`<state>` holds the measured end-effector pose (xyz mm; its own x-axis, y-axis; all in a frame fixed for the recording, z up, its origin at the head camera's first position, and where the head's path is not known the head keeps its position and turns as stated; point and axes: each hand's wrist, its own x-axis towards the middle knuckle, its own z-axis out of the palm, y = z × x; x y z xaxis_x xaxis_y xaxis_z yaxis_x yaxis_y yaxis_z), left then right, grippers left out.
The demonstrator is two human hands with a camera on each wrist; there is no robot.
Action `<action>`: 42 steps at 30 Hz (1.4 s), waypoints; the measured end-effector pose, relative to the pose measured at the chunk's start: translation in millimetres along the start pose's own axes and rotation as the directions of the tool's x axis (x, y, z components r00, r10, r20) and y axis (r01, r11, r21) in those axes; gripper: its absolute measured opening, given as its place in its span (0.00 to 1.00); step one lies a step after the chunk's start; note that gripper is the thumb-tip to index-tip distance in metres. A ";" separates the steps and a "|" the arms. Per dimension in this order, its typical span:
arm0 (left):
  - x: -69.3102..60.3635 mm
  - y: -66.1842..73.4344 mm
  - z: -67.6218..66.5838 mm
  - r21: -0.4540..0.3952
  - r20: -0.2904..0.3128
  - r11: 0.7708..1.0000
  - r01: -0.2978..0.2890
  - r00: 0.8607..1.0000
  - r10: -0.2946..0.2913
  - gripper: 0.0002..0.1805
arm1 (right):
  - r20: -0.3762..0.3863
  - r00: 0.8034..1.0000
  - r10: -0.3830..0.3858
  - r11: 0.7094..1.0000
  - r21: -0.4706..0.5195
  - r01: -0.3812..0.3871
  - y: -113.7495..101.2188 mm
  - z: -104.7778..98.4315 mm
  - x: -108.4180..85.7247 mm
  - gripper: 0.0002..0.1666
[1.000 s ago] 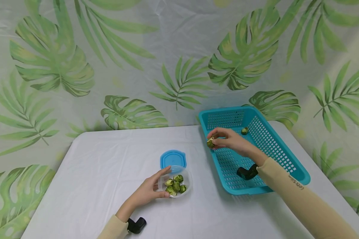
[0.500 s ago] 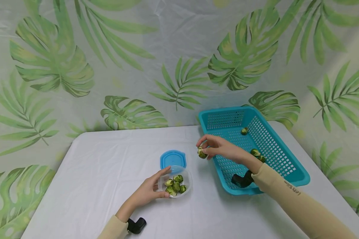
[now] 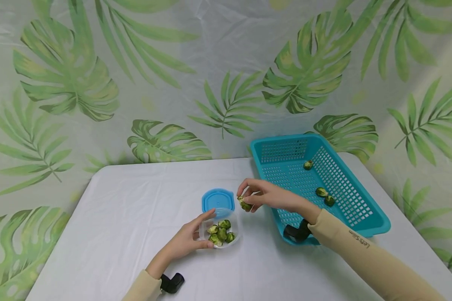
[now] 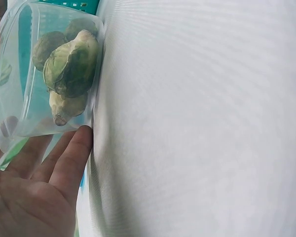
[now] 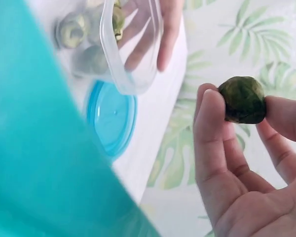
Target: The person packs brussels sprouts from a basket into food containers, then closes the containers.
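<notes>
My right hand (image 3: 259, 195) pinches a Brussels sprout (image 5: 242, 99) between thumb and fingertips, held in the air left of the turquoise basket (image 3: 365, 196). A clear plastic container (image 3: 235, 234) stands on the table with several Brussels sprouts (image 4: 73, 66) inside. Around its left side my left hand (image 3: 184, 242) holds it, thumb at the near side and fingers toward the far side. Just behind the container lies its blue lid (image 3: 217, 200), partly seen through the clear rim. Loose sprouts, one (image 3: 308, 165) toward the back and two (image 3: 325, 196) by the right wall, lie in the basket.
A white cloth covers the table (image 3: 135, 209). The basket's raised rim stands under and beside my right forearm. A leaf-patterned sheet (image 3: 226, 83) hangs behind the table. Black wrist cameras (image 3: 173, 283) sit at both wrists.
With the sprout in its fingers, my right hand has moved left and toward me, from over the basket's left rim to near the container. The left hand and container stay put.
</notes>
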<state>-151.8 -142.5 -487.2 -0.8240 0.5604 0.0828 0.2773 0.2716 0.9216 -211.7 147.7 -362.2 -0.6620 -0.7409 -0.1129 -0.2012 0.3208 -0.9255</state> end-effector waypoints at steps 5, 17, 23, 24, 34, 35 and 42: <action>0.3 0.6 -0.3 -0.008 0.006 1.000 0.005 1.000 -0.005 0.46 | 0.040 0.999 0.004 1.000 -0.028 -0.003 -2.8 5.0 2.8 0.13; -0.3 1.1 -0.7 -0.017 0.008 1.000 -0.002 1.000 0.002 0.47 | 0.058 0.998 0.017 0.995 -0.098 -0.011 -6.6 22.4 13.3 0.07; -0.9 0.7 -0.5 -0.019 0.004 1.000 0.001 1.000 -0.001 0.47 | 0.041 0.997 0.058 0.986 -0.161 -0.051 -7.7 31.2 16.3 0.07; -1.0 0.8 -0.5 -0.019 0.005 1.000 0.000 1.000 0.000 0.47 | 0.041 0.997 0.060 0.984 -0.169 -0.052 -7.6 32.5 16.7 0.08; -1.0 0.9 -0.9 -0.015 0.006 1.000 -0.005 1.000 0.005 0.46 | 0.044 0.997 0.055 0.959 -0.281 -0.041 -3.4 41.3 23.2 0.09; -1.0 0.8 -1.0 -0.014 0.006 1.000 -0.006 1.000 0.006 0.46 | 0.045 0.997 0.055 0.954 -0.297 -0.039 -2.6 42.1 23.9 0.09; -0.9 2.0 -0.9 -0.007 -0.001 1.000 -0.004 1.000 0.004 0.46 | 0.040 0.997 0.071 0.912 -0.408 -0.048 -1.7 47.6 29.8 0.10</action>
<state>-150.9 -143.2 -485.1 -0.8233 0.5609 0.0871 0.2773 0.2635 0.9239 -196.8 97.0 -381.1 -0.6450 -0.7395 -0.1925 -0.4462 0.5690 -0.6908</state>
